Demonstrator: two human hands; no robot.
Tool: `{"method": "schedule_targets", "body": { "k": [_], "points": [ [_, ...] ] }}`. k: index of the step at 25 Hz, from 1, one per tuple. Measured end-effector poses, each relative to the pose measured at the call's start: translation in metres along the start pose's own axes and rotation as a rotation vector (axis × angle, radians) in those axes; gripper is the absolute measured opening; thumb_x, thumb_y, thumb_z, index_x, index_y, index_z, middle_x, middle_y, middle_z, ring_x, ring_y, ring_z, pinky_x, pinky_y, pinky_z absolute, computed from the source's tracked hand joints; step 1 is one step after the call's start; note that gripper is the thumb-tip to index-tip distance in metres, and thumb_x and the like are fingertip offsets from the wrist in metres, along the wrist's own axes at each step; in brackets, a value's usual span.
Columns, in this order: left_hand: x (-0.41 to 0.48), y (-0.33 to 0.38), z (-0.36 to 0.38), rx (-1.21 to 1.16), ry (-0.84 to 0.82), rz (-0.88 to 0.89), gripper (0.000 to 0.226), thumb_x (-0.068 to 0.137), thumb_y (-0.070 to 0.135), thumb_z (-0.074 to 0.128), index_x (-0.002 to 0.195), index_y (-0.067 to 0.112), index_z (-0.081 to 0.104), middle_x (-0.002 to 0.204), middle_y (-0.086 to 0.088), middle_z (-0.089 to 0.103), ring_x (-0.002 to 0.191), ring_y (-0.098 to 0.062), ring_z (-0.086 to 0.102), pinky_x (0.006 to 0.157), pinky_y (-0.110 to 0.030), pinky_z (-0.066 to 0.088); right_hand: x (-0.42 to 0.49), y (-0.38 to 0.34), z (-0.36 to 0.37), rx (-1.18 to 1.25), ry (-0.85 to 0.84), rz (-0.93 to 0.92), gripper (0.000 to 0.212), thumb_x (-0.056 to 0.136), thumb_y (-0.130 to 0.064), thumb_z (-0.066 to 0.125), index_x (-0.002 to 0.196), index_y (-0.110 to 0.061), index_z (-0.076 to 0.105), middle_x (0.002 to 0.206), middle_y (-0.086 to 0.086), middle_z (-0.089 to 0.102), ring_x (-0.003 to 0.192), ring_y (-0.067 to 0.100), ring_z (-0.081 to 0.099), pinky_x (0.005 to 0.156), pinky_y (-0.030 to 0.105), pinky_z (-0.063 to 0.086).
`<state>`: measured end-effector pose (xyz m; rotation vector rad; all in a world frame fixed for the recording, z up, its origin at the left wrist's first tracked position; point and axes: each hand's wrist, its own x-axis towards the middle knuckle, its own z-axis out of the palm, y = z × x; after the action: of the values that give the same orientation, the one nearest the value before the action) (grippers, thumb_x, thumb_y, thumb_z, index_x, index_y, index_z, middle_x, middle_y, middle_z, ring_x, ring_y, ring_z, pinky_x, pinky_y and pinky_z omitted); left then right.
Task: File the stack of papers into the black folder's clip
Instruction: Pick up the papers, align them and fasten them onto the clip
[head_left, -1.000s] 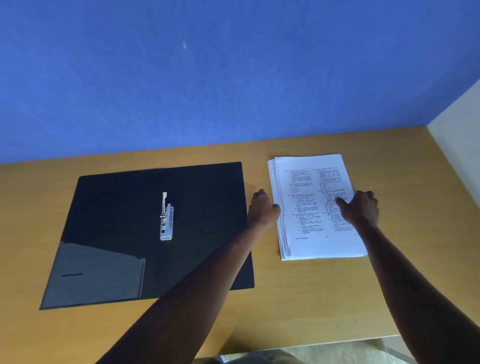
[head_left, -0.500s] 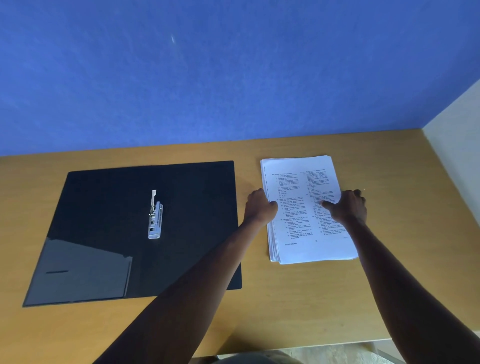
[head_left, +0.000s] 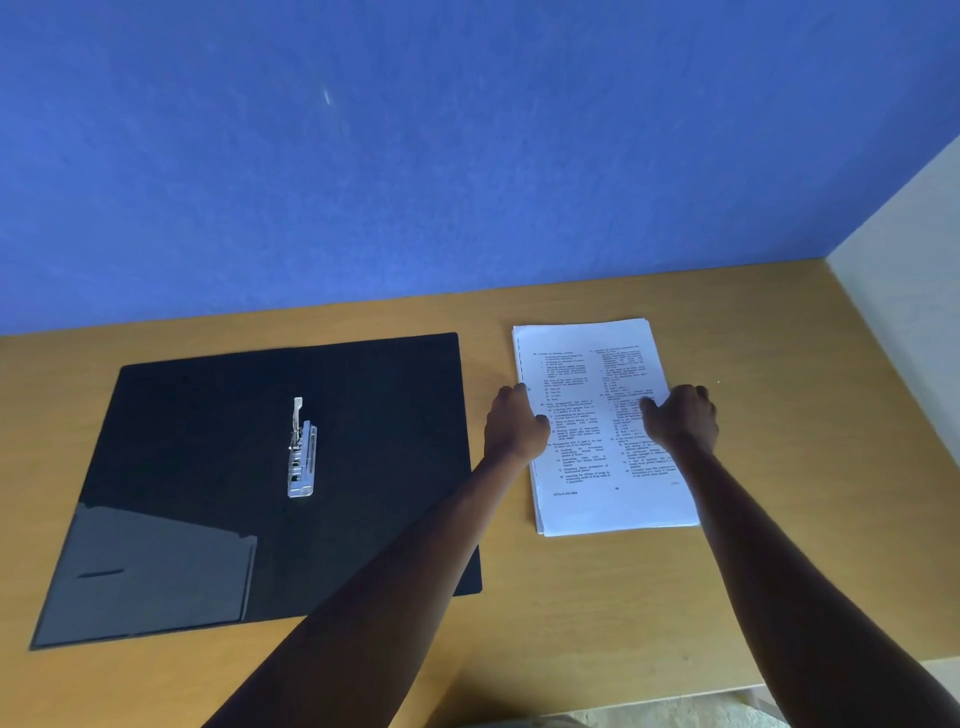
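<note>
The black folder (head_left: 208, 441) lies open flat on the left of the wooden desk, with its silver metal clip (head_left: 301, 452) in the middle, lever raised. To its right lies the stack of papers (head_left: 587, 374), white printed sheets, flat on the desk. My left hand (head_left: 514, 421) grips the stack's left edge, thumb on the top sheet. My right hand (head_left: 683, 415) holds the stack's right side, fingers curled over that edge and thumb on the print. A narrow strip of desk separates the stack from the folder.
The wooden desk (head_left: 597, 613) meets a blue wall (head_left: 415, 156) at the back and a white wall (head_left: 909, 286) on the right. A shiny inner pocket (head_left: 150, 571) covers the folder's near left corner. The desk's near edge runs along the bottom right.
Both hands have closed in on the stack's two sides, the left thumb now over the top sheet. The view has shifted slightly; folder and stack keep their places on the desk.
</note>
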<state>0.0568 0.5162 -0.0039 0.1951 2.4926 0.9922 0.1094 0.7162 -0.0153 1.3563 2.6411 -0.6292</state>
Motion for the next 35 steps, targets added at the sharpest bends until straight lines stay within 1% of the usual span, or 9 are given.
{"method": "schedule_targets", "body": {
  "k": [6, 9, 13, 17, 20, 22, 25, 31, 35],
  "points": [
    [0.001, 0.004, 0.004, 0.042, 0.052, -0.049, 0.047, 0.089, 0.007, 0.057, 0.136, 0.005, 0.05, 0.129, -0.012, 0.056, 0.12, -0.03, 0.054, 0.087, -0.037, 0.048, 0.015, 0.001, -0.01, 0.153, -0.084, 0.095, 0.048, 0.08, -0.032, 0.073, 0.114, 0.001, 0.06, 0.121, 0.021, 0.064, 0.11, 0.04, 0.062, 0.087, 0.042, 0.052],
    [0.002, 0.005, 0.005, -0.017, 0.073, -0.091, 0.04, 0.085, 0.005, 0.056, 0.125, 0.001, 0.055, 0.123, -0.012, 0.059, 0.116, -0.03, 0.056, 0.084, -0.039, 0.049, 0.022, 0.002, -0.017, 0.218, -0.13, 0.125, 0.047, 0.075, -0.032, 0.078, 0.106, -0.001, 0.061, 0.115, 0.02, 0.067, 0.102, 0.037, 0.066, 0.075, 0.035, 0.049],
    [-0.001, 0.008, 0.005, -0.056, 0.101, -0.112, 0.029, 0.081, 0.005, 0.053, 0.11, -0.002, 0.056, 0.113, -0.016, 0.061, 0.106, -0.034, 0.059, 0.075, -0.04, 0.049, 0.03, 0.003, -0.021, 0.321, -0.189, 0.167, 0.038, 0.072, -0.026, 0.083, 0.091, -0.002, 0.06, 0.108, 0.02, 0.07, 0.092, 0.034, 0.069, 0.07, 0.034, 0.049],
    [-0.001, 0.007, 0.006, -0.123, 0.126, -0.117, 0.024, 0.082, 0.009, 0.052, 0.103, 0.0, 0.058, 0.108, -0.018, 0.064, 0.102, -0.037, 0.062, 0.082, -0.049, 0.055, 0.04, 0.009, -0.02, 0.425, -0.243, 0.209, 0.031, 0.072, -0.019, 0.083, 0.076, 0.0, 0.059, 0.101, 0.022, 0.072, 0.08, 0.032, 0.07, 0.068, 0.035, 0.053],
    [0.0, 0.005, 0.008, -0.157, 0.145, -0.106, 0.022, 0.085, 0.013, 0.054, 0.105, 0.007, 0.062, 0.109, -0.008, 0.066, 0.102, -0.028, 0.063, 0.082, -0.044, 0.057, 0.041, 0.01, -0.019, 0.47, -0.28, 0.227, 0.037, 0.074, -0.016, 0.082, 0.095, 0.009, 0.064, 0.104, 0.026, 0.071, 0.088, 0.038, 0.072, 0.082, 0.05, 0.06],
    [0.001, 0.005, 0.008, -0.167, 0.152, -0.106, 0.022, 0.085, 0.013, 0.054, 0.105, 0.007, 0.063, 0.109, -0.006, 0.066, 0.1, -0.027, 0.063, 0.081, -0.043, 0.057, 0.04, 0.011, -0.021, 0.49, -0.289, 0.228, 0.045, 0.074, -0.015, 0.082, 0.104, 0.013, 0.064, 0.104, 0.027, 0.071, 0.088, 0.038, 0.072, 0.08, 0.05, 0.06],
    [0.001, 0.005, 0.008, -0.19, 0.145, -0.116, 0.024, 0.085, 0.013, 0.054, 0.106, 0.007, 0.064, 0.111, -0.006, 0.067, 0.101, -0.026, 0.064, 0.082, -0.042, 0.057, 0.04, 0.009, -0.027, 0.563, -0.337, 0.241, 0.039, 0.077, -0.011, 0.082, 0.101, 0.014, 0.065, 0.095, 0.026, 0.072, 0.074, 0.033, 0.071, 0.068, 0.041, 0.059],
    [0.004, 0.004, 0.007, -0.215, 0.131, -0.136, 0.005, 0.084, 0.011, 0.053, 0.087, 0.008, 0.055, 0.103, -0.013, 0.067, 0.096, -0.032, 0.064, 0.068, -0.032, 0.047, 0.035, -0.002, -0.032, 0.534, -0.41, 0.196, 0.03, 0.077, -0.007, 0.081, 0.098, 0.01, 0.067, 0.091, 0.024, 0.071, 0.076, 0.034, 0.071, 0.071, 0.042, 0.057],
    [0.005, 0.003, 0.008, -0.237, 0.124, -0.132, 0.018, 0.083, 0.012, 0.053, 0.097, 0.006, 0.062, 0.106, -0.009, 0.068, 0.097, -0.029, 0.065, 0.075, -0.038, 0.054, 0.034, -0.004, -0.028, 0.549, -0.433, 0.183, 0.015, 0.075, 0.002, 0.08, 0.085, 0.002, 0.069, 0.088, 0.023, 0.071, 0.071, 0.032, 0.071, 0.071, 0.044, 0.058]
  ]
}}
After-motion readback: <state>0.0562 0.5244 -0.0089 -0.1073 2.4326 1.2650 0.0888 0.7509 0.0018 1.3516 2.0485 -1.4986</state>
